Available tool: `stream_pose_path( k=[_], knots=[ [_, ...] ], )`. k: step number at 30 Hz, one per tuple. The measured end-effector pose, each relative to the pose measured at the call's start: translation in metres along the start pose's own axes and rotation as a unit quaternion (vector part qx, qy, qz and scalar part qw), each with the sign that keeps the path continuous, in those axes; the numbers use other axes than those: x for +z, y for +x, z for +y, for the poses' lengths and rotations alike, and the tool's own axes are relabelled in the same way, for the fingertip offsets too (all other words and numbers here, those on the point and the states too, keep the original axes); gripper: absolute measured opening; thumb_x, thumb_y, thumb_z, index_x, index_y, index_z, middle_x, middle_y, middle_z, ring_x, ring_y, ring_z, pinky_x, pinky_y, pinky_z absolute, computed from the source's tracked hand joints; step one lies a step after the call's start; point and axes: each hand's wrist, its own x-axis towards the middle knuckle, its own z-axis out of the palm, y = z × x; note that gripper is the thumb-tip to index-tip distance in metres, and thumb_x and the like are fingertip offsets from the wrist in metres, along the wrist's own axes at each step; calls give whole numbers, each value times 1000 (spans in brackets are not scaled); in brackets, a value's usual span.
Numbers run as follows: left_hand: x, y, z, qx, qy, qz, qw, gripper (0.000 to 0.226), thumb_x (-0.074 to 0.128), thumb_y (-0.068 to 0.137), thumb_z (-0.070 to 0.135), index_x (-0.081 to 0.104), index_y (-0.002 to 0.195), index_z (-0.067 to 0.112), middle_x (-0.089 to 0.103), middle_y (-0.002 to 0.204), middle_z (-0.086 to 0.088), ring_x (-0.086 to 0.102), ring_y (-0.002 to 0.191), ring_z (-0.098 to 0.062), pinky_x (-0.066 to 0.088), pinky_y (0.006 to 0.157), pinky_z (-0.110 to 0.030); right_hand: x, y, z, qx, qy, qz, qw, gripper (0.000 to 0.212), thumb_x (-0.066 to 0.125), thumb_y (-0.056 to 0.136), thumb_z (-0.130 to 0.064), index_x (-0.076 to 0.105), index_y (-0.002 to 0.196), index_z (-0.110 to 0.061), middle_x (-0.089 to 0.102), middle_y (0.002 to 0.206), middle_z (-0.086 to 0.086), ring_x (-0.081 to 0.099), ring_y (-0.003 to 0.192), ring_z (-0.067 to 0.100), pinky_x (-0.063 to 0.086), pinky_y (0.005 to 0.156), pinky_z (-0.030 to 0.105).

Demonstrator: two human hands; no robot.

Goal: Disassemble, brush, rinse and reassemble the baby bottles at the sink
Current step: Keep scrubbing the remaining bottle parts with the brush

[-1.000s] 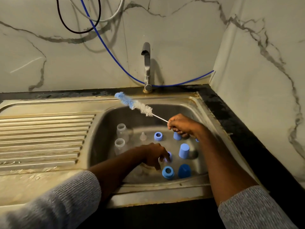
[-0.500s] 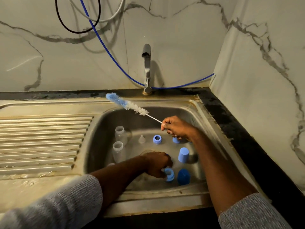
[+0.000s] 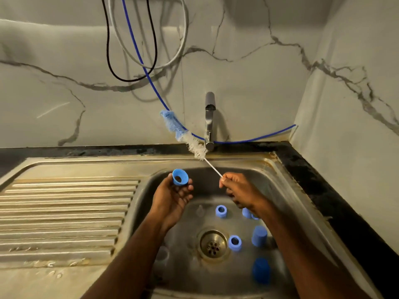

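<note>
My left hand [image 3: 172,196] holds a blue screw ring [image 3: 179,178] up over the left side of the sink basin, its opening tilted toward me. My right hand [image 3: 239,190] pinches the thin white handle of the bottle brush [image 3: 183,134], whose blue-and-white bristles point up and left toward the tap. In the basin lie two more blue rings [image 3: 221,211] [image 3: 235,243], two blue caps [image 3: 259,236] [image 3: 261,270] and a clear teat [image 3: 200,210]. A clear bottle [image 3: 162,254] shows partly beside my left forearm.
The steel sink [image 3: 287,190] has a drain [image 3: 213,244] in the middle and a ribbed draining board [image 3: 64,212] to the left. A tap [image 3: 209,121] stands behind the basin. Blue, black and grey cables [image 3: 138,50] hang on the marble wall. A dark counter edge [image 3: 323,190] runs along the right.
My left hand picked a blue ring off the sink floor and lifted it up. My right hand swung the brush upward, bristles now near the tap. The camera moved closer to the sink.
</note>
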Motion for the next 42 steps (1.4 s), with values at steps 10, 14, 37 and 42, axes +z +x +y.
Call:
stream_pose_path(
  k=[10,14,37,42],
  knots=[
    [-4,18,8,77,28,-17,996,33,60,96,26,64,126,12,73,113,-11,68,94,-18,52,80,-33,12,-7,0,45,16,-133,990,38,39,108,-33,51,75,-19,30,55,-1,22,44,9,17,39,21],
    [-3,15,5,129,125,-75,981,47,66,83,14,61,130,9,71,119,-15,69,101,-25,57,78,-35,15,-4,4,76,66,-113,989,39,37,108,-34,49,74,-19,28,55,-1,19,44,10,15,41,18],
    [-6,23,18,137,-5,-76,988,48,62,86,16,58,129,-5,67,117,-21,65,94,-22,58,80,-26,24,-4,7,68,73,-82,992,48,38,107,-33,39,61,-22,25,53,1,16,43,10,12,41,19],
    [-7,24,12,147,50,-91,984,45,61,87,16,60,126,-4,69,109,-17,66,85,-16,58,75,-23,33,-8,6,62,85,-108,989,49,37,107,-33,43,60,-24,28,53,0,18,42,12,14,40,21]
  ],
)
